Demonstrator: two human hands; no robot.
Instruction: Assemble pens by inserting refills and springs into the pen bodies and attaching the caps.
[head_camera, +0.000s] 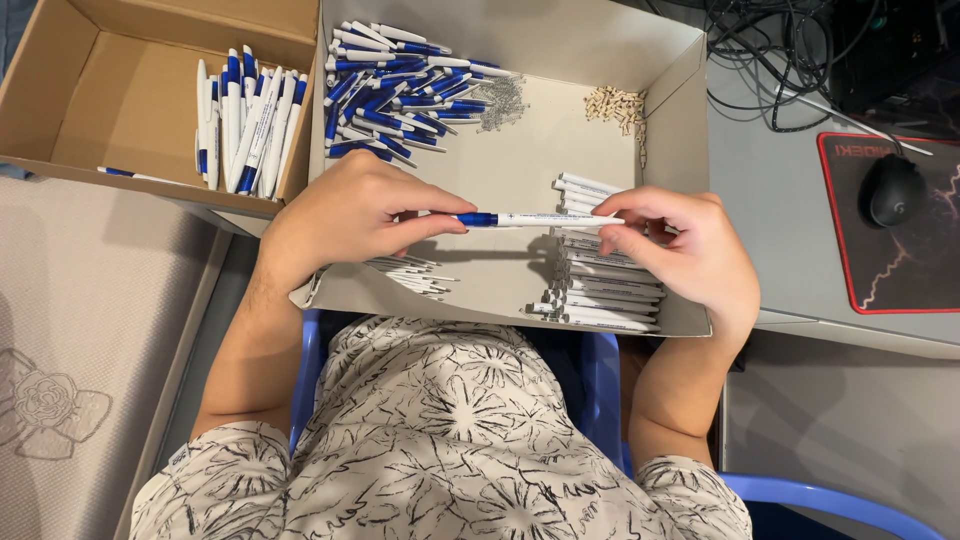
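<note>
1. Left hand (345, 215) pinches the blue end of a white-and-blue pen (535, 219), fingers closed narrow around it.
2. Right hand (690, 250) grips the white barrel end of the same pen, thumb and fingertips closed on it.
3. The pen is held level between both hands, above the middle of the large cardboard tray (672, 80), clear of its floor.
4. Tray, far left corner: loose heap of blue pen parts (395, 95) mixed with white pieces.
5. Just right of that heap, along the far edge: small pile of metal springs (500, 100).
6. Tray, far right corner: cluster of small beige parts (615, 105); too small to tell what kind.
7. Tray, right side down to the near right corner: stack of white barrels (600, 290) lying crosswise, partly under the right hand.
8. Tray, near edge left of centre, below the left hand: thin white refills (415, 272) in a loose bundle.
9. Second, smaller cardboard box (80, 100) touches the tray's left wall; a row of assembled pens (248, 120) lies against its right side, one stray pen near its front edge.
10. Desk to the right: black mouse (893, 190) on a red-edged mouse pad (925, 270), cables (770, 50) behind it.
11. Person sits on a blue chair (800, 495), patterned shirt in the foreground.
</note>
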